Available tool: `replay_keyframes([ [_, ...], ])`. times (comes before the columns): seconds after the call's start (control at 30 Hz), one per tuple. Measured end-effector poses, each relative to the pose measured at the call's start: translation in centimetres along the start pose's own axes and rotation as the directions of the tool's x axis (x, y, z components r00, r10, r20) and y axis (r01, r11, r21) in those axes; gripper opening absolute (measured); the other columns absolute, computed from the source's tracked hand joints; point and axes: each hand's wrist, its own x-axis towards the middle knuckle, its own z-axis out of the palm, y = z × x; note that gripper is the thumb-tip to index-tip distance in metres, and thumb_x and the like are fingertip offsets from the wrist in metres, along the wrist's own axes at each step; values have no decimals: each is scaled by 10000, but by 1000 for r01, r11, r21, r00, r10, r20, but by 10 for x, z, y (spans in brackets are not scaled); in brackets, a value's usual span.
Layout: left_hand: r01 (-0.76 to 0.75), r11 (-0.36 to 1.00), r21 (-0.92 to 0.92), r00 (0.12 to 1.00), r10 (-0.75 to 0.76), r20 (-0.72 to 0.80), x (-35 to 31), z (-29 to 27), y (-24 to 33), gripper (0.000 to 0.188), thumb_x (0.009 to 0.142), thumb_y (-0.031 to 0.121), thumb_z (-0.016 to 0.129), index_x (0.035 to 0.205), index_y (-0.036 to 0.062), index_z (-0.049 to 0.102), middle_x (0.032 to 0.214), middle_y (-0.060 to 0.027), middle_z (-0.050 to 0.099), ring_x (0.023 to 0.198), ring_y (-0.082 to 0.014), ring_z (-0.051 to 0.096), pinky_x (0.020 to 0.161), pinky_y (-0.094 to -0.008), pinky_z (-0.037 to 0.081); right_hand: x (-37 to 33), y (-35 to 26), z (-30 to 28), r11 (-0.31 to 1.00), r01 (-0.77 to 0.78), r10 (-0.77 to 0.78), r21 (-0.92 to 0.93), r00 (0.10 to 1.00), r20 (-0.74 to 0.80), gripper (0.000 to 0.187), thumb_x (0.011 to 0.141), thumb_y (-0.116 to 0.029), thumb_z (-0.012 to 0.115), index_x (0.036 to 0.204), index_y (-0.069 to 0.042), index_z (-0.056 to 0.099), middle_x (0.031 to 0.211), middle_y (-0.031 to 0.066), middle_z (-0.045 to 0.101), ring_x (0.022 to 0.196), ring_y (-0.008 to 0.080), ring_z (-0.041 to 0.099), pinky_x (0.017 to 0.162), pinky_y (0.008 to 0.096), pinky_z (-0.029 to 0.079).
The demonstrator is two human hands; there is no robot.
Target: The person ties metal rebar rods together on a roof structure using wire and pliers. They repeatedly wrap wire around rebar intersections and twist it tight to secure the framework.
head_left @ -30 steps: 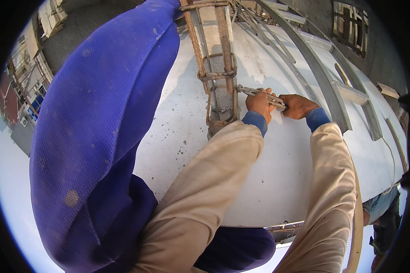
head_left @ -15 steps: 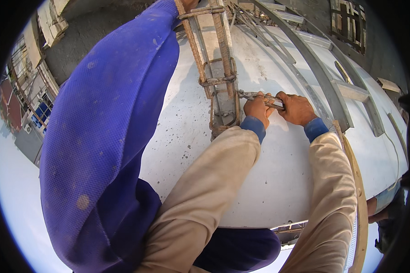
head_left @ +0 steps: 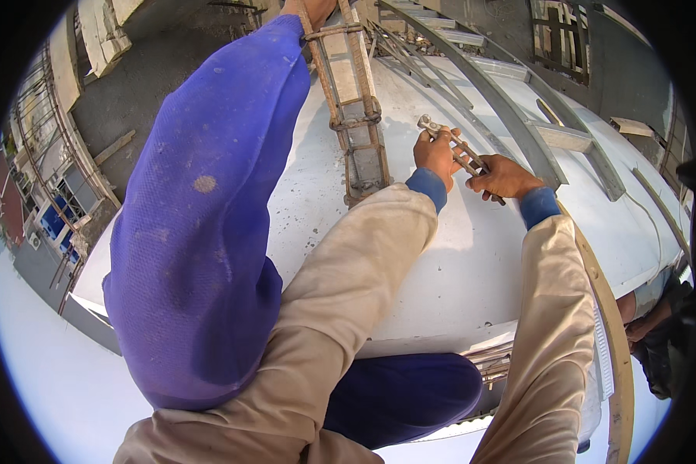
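Note:
A pair of rusty metal pincers (head_left: 460, 147) is held over the white panel, its jaw end pointing up and left. My left hand (head_left: 437, 158) is closed around the pincers near the jaws. My right hand (head_left: 506, 179) is closed on the handle end, where the two handles appear slightly apart. Left of my hands stands a rebar cage (head_left: 355, 122) of rusty bars tied with square stirrups around a concrete strip. The jaws are apart from the cage.
The white panel (head_left: 410, 286) lies beneath my arms. My bent leg in purple trousers (head_left: 201, 209) fills the left side. A metal ladder (head_left: 518, 116) and thin metal strips lie at upper right. A curved wooden strip (head_left: 602, 286) runs beside my right arm. Another person (head_left: 648, 317) is at the right edge.
The pincers have come away from the rebar cage and turned, jaws now pointing up-left. My right hand has shifted lower along the handles. The whole view has shifted somewhat.

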Motion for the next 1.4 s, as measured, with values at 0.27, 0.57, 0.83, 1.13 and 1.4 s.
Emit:
replay_keyframes([
  [0.27, -330, 874, 356, 874, 141, 465, -130, 12, 86, 357, 1034, 330, 620, 1202, 28, 530, 1140, -106, 657, 1050, -243, 688, 930, -377, 598, -142, -60, 77, 874, 442, -233, 203, 747, -623, 441, 950, -252, 626, 1330, -34, 573, 959, 165, 718, 772, 312, 690, 732, 413, 552],
  [0.57, -819, 146, 555, 573, 151, 805, -300, -58, 172, 183, 1034, 189, 584, 1086, 14, 605, 879, -61, 675, 774, -133, 694, 662, -272, 552, -286, -122, 231, 157, 565, -214, 810, 820, -531, 480, 1089, -317, 494, 1498, -74, 432, 1321, 96, 640, 1102, 196, 620, 850, 398, 591],
  [0.83, -843, 219, 491, 532, 204, 822, -380, -156, 238, 170, 1041, 130, 554, 1151, 15, 616, 823, -40, 626, 655, -99, 606, 595, -259, 522, -345, -110, 312, 63, 791, 152, 609, 595, -789, 251, 1055, -269, 593, 1163, -43, 598, 922, 9, 547, 650, 71, 490, 533, 227, 426],
  [1.13, -664, 155, 731, 734, -49, 677, -324, -156, 154, 177, 1034, 162, 602, 1146, 26, 614, 844, -11, 652, 646, -95, 597, 596, -272, 574, -342, 0, 483, 533, 798, 659, 281, -183, -729, 526, 999, -257, 656, 1417, 42, 542, 1119, 118, 706, 894, 202, 670, 816, 313, 538],
  [1.4, -758, -355, 547, 581, 13, 814, -269, -170, 52, 611, 1058, 479, 503, 1362, -50, 541, 1309, -234, 622, 1223, -308, 591, 993, -398, 459, -185, 11, 636, 70, 592, 978, 803, 118, -172, 414, 933, -239, 683, 1229, 42, 614, 1001, 252, 717, 915, 395, 705, 809, 441, 532],
])
